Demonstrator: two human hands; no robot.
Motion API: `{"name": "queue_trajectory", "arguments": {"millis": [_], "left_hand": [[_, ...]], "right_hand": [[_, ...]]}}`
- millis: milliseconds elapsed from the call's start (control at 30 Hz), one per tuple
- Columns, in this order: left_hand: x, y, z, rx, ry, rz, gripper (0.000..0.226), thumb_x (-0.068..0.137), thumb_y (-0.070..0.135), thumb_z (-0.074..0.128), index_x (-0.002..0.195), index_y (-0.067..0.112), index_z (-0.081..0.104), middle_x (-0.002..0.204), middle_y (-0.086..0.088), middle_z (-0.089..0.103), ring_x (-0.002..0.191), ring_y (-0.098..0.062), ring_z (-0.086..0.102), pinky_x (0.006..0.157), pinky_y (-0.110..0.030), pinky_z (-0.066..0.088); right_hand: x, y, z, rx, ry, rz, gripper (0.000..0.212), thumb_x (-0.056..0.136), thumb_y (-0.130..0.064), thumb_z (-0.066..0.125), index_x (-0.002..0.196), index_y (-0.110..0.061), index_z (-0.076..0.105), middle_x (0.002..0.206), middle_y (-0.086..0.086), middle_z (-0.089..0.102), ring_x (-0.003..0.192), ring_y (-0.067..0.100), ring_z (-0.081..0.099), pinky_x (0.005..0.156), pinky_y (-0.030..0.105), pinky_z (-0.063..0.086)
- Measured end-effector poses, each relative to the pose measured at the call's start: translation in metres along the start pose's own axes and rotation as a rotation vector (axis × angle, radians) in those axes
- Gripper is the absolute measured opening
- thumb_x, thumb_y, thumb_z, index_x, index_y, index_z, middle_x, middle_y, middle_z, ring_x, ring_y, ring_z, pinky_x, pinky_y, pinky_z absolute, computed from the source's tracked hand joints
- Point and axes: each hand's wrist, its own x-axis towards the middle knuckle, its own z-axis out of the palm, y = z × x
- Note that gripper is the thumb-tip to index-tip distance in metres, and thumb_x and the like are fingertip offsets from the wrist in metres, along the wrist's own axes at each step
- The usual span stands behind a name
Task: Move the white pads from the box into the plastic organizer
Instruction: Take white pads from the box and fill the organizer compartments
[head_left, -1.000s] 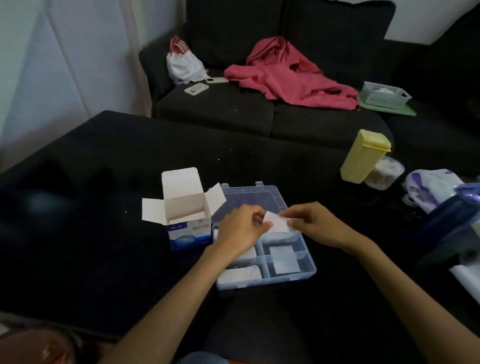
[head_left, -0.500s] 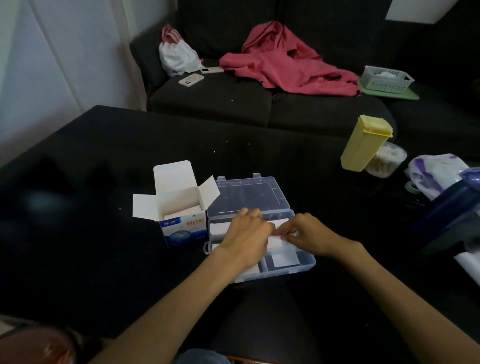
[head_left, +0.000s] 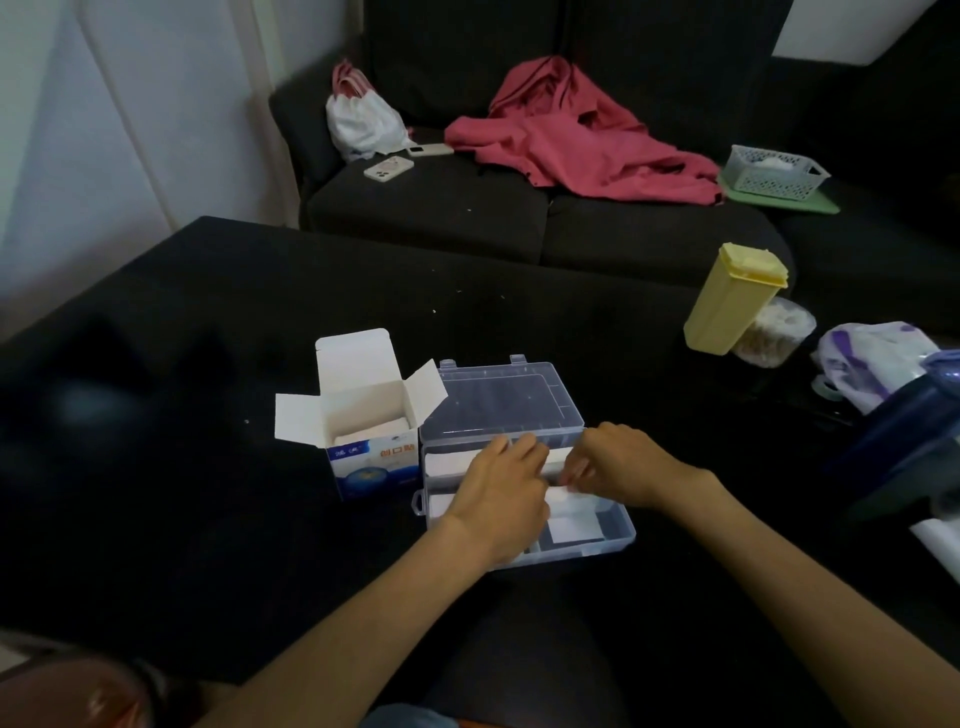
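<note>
Sitting at the left of a black table (head_left: 218, 322), a small cardboard box (head_left: 371, 447) stands with its flaps folded back, so the white pads (head_left: 371, 429) left inside stay reachable. Just beside it on the right, a clear plastic organizer (head_left: 613, 540) lies with its lid flat behind. Several compartments already hold white pads. Over the middle compartments, the left hand (head_left: 501, 496) rests with fingers mostly straight, apparently steadying a pad. The right hand (head_left: 618, 465) has curled fingers pinching a white pad (head_left: 558, 492), probably tucking it into a compartment. Farther right stands a yellow container (head_left: 732, 299).
</note>
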Motion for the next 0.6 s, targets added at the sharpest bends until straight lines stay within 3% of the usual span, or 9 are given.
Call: {"name": "queue_trajectory", "arguments": {"millis": [133, 267, 433, 600], "left_hand": [[0.0015, -0.0025, -0.0026, 0.061, -0.033, 0.018, 0.039, 0.099, 0.031, 0.034, 0.119, 0.011, 0.061, 0.133, -0.005, 0.048, 0.127, -0.021, 0.030, 0.105, -0.037, 0.023], [0.0023, -0.0017, -0.0004, 0.103, -0.049, 0.026, 0.037, 0.099, 0.031, 0.033, 0.115, 0.014, 0.062, 0.117, -0.003, 0.062, 0.117, -0.020, 0.038, 0.101, -0.035, 0.025], [0.0004, -0.0032, -0.0039, 0.045, -0.058, 0.000, 0.037, 0.099, 0.029, 0.034, 0.127, 0.013, 0.052, 0.121, -0.008, 0.058, 0.119, -0.022, 0.039, 0.101, -0.035, 0.026], [-0.0024, -0.0057, -0.0045, 0.081, -0.099, 0.057, 0.035, 0.099, 0.031, 0.033, 0.109, 0.013, 0.061, 0.112, -0.006, 0.062, 0.115, -0.021, 0.040, 0.099, -0.037, 0.028]], "right_hand": [[-0.0014, -0.0015, 0.0020, -0.076, 0.041, -0.002, 0.027, 0.089, -0.031, 0.058, 0.105, -0.013, 0.069, 0.105, 0.002, 0.069, 0.088, 0.013, 0.064, 0.078, 0.021, 0.052], [-0.0036, -0.0020, 0.0089, -0.126, 0.041, -0.031, 0.026, 0.091, -0.026, 0.056, 0.113, -0.015, 0.067, 0.115, 0.002, 0.065, 0.095, 0.015, 0.063, 0.079, 0.019, 0.048], [-0.0019, -0.0002, 0.0054, -0.106, 0.030, -0.032, 0.023, 0.089, -0.018, 0.060, 0.110, -0.015, 0.068, 0.111, 0.001, 0.067, 0.094, 0.013, 0.064, 0.082, 0.020, 0.052], [-0.0028, -0.0031, 0.0057, -0.155, 0.067, -0.009, 0.022, 0.089, -0.026, 0.060, 0.102, -0.011, 0.069, 0.102, 0.004, 0.068, 0.084, 0.014, 0.064, 0.075, 0.020, 0.052]]}}
